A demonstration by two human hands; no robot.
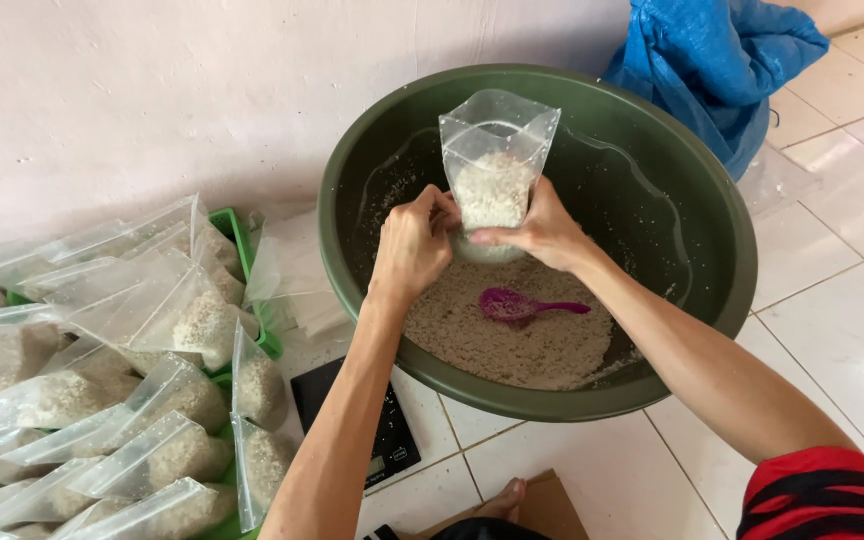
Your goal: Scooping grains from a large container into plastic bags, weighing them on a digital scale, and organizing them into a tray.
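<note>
**2 hands steady a part-filled pouch over a basin of grain**

The largest thing in view is the round dark-green plastic basin (722,300), tilted on the white tiled floor (832,340) against a pale wall. A bed of whitish grain (512,345) lies in its lower part, toward 6 o'clock. At 1 o'clock from the basin, a crumpled blue woven sack (717,60) sits on the floor, touching the rim.

At 9 o'clock from the basin, a heap of filled clear pouches (102,400) leans in and around a bright-green tray (237,235), each holding the same pale grain. At 7 o'clock, partly under the left forearm, lies a flat black kitchen scale (392,440) on the tiles, just beside the basin's rim.

The clear stand-up pouch (497,170) is upright inside the basin, its base resting on the grain pile, its mouth open and roughly half full. The left hand (412,245) is closed on the pouch's lower side at 9 o'clock, fingers curled in. The right hand (542,230) grips the opposite side at 3 o'clock, thumb across the front.

At 6 o'clock from the pouch, a small magenta plastic scoop (522,306) lies loose on the grain, handle pointing to 3 o'clock.
</note>
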